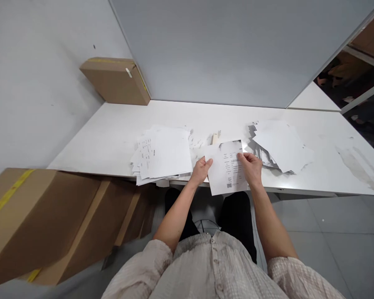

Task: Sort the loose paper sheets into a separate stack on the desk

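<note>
A printed sheet of paper (227, 168) with a small square code near its bottom hangs over the table's front edge, held between my two hands. My left hand (201, 169) pinches its left edge, where a second white sheet seems to show behind. At the right edge, my right hand (251, 166) grips the paper with the thumb on top. To the left lies an uneven paper stack (168, 151), its top sheet mostly blank. Another loose paper stack (280, 143) lies to the right, fanned out. Beyond the held sheet is a small light wooden block (215, 138).
The white table (118, 128) runs along a grey panel (205, 50). A closed cardboard box (118, 81) stands in its far left corner. Several large cardboard boxes (43, 216) fill the floor at my left. Dark marks spot the tabletop.
</note>
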Available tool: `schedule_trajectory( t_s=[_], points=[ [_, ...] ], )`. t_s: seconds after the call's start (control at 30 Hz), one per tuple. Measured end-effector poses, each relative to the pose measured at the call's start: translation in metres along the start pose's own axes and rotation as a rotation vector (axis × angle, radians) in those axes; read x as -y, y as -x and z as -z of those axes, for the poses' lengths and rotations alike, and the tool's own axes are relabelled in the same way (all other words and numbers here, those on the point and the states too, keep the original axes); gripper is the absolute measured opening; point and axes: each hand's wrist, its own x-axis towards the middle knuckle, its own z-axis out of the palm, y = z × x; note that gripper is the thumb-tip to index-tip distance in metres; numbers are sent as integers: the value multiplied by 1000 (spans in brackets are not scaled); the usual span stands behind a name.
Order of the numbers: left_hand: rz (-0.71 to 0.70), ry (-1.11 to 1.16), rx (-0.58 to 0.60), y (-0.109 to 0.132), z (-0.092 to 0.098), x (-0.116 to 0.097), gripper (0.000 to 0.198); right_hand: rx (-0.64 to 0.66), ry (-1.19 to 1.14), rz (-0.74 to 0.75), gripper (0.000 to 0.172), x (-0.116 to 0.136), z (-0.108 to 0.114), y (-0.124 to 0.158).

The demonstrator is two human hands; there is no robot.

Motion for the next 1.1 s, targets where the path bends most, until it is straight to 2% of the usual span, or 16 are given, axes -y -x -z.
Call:
schedule_trajectory(
  t_s=[0.1, 0.13, 0.2, 0.27, 0.33, 0.4, 0.47, 0.53, 0.6, 0.67, 0.73, 0.83, 0.9, 1.0, 1.1],
  points=[
    [-53, -115, -86, 8, -8, -9, 46, -132, 183, 196, 39, 9, 1, 12],
    [-76, -172, -106, 13, -13, -13, 44, -131, 210, 247, 42, 15, 1, 19],
    [-160, -330, -174, 26, -28, -24, 38, 13, 162, 285, 48, 29, 1, 38],
    [-258, -484, -152, 41, -48, -35, 33, 228, 32, 258, 55, 44, 1, 57],
    [-395, -611, -49, 56, -68, -44, 36, 304, -121, 183, 51, 55, 1, 71],
    [-501, -738, 57, 68, -82, -52, 42, 226, -272, 89, 41, 62, 4, 76],
    [-571, -809, 148, 73, -86, -58, 45, 116, -400, 14, 37, 62, 11, 72],
    [-598, -803, 124, 71, -80, -63, 41, 72, -480, -39, 37, 57, 23, 62],
    [-566, -729, -64, 63, -67, -70, 31, 84, -521, -93, 39, 49, 37, 52],
    [-459, -631, -240, 53, -52, -76, 32, 126, -541, -142, 41, 41, 49, 45],
    [-269, -528, -184, 43, -42, -81, 37, 179, -544, -189, 42, 33, 55, 43],
    [-63, -362, 1, 35, -37, -82, 40, 284, -511, -265, 42, 25, 57, 45],
    [-22, -265, 34, 33, -39, -78, 38, 350, -485, -296, 42, 23, 56, 47],
    [-29, -224, -39, 33, -42, -71, 32, 417, -452, -310, 42, 22, 55, 48],
    [-53, -256, -85, 32, -41, -65, 27, 424, -436, -318, 40, 18, 53, 46]
  ],
)
